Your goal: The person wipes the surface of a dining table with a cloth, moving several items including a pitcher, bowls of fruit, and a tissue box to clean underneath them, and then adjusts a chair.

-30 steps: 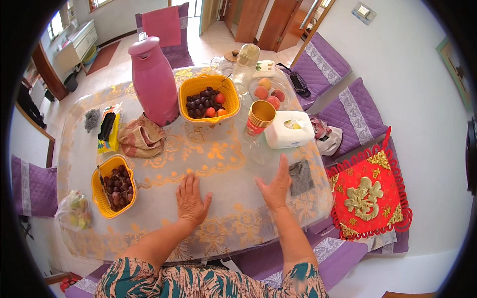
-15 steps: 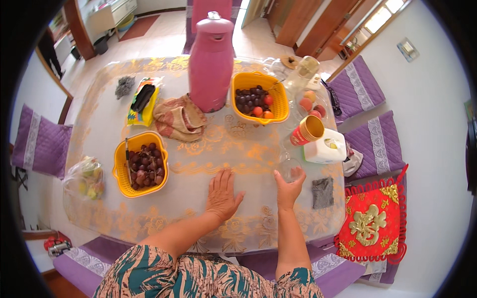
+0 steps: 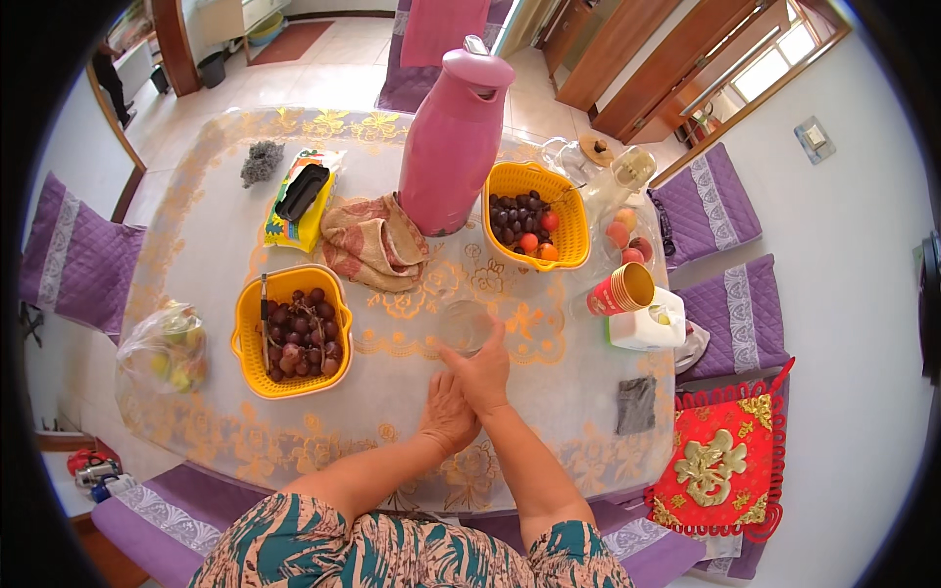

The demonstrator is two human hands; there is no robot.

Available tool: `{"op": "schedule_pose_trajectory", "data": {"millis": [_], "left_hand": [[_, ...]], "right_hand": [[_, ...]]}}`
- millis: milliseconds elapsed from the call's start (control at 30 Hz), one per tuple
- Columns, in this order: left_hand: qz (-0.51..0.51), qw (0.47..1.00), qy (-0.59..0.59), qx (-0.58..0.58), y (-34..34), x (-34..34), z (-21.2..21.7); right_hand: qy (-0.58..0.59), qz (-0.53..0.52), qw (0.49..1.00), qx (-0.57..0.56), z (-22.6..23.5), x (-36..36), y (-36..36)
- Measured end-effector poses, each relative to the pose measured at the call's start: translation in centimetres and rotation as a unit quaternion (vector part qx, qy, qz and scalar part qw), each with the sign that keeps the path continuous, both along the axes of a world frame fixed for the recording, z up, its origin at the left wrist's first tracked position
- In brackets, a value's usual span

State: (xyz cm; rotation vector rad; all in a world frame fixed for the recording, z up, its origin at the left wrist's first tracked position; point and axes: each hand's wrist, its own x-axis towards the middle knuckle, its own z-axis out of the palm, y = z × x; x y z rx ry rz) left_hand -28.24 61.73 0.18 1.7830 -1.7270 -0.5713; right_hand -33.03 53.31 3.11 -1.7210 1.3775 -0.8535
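Apparently to keep it steady, the right grip curves thumb and forefinger around a clear cup just ahead; the left grip, seemingly empty, lies flat on the surface, perhaps bracing, a yellow basket farther left.

Before my right hand stands a clear round cup, a yellow squarish plastic basket to its left, a tall pink flask behind it.
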Motion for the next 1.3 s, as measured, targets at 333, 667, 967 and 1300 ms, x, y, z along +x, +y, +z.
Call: {"op": "schedule_pose_trajectory", "data": {"millis": [333, 667, 967, 1300], "left_hand": [[-0.013, 1.0, -0.017, -0.013, -0.9, -0.3, 1.1], [-0.005, 0.995, -0.046, -0.089, 0.0, -0.4, 1.1], [-0.005, 0.994, -0.052, -0.093, -0.4, -0.6, 1.0], [-0.011, 0.993, -0.06, -0.099, -0.3, -0.5, 0.9]], "right_hand": [[0.017, 0.089, 0.995, -0.049, 0.3, -1.6, 0.8], [0.16, -0.238, 0.881, -0.376, 6.8, -14.2, -8.5], [-0.134, -0.14, 0.972, -0.135, 4.3, -15.5, -13.4], [-0.092, -0.184, 0.967, -0.152, 0.0, -15.5, -14.1]]}}
